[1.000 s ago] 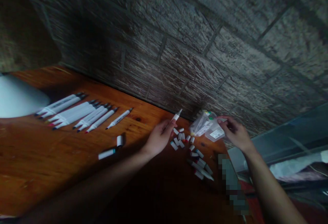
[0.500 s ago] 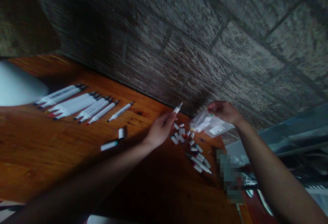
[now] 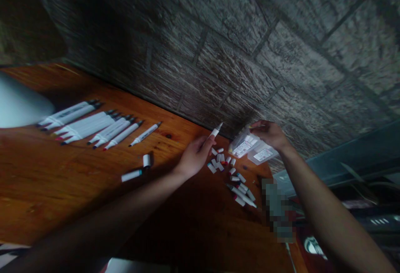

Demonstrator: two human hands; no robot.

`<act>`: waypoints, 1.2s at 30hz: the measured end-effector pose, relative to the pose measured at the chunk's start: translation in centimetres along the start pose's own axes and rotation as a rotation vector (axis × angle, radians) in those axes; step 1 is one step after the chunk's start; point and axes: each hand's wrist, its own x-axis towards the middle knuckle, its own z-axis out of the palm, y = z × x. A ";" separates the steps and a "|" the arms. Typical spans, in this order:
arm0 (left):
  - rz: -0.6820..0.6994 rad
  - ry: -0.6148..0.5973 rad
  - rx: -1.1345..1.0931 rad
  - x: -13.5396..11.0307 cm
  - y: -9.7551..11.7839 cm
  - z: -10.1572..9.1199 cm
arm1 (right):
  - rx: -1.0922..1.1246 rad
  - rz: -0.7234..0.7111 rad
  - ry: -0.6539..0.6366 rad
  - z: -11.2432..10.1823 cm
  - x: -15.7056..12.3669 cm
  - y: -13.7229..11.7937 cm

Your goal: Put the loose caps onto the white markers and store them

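Observation:
My left hand (image 3: pixel 196 155) is closed around a white marker (image 3: pixel 215 132), whose pale pointed end sticks up past my fingers. My right hand (image 3: pixel 268 133) is at the top of a clear plastic case (image 3: pixel 244 145) with a white label. Its fingers are bent together over the rim, and a small yellowish spot shows at the fingertips; what they hold is hard to make out. A second clear case (image 3: pixel 263 154), also labelled, stands beside the first, below my right hand. Several loose marker caps (image 3: pixel 220 158) lie between my hands on the wooden table (image 3: pixel 175 206).
Uncapped white markers (image 3: pixel 90 125) lie in a row at the left. Two caps (image 3: pixel 131 176) are in front of them. Another white marker (image 3: pixel 242 196) lies among the right-hand caps. A stone-block wall (image 3: pixel 231 56) borders the table's back. A pale rounded object (image 3: pixel 21 102) stands far left.
My right hand has moved slightly left and up at the clear case, which now stands more upright. The green bit near its fingers no longer shows. My left hand keeps the marker in nearly the same place.

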 end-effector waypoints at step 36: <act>-0.049 0.021 -0.043 0.0 -0.1 0.1 | 0.184 0.072 0.285 -5.1 -11.2 5.7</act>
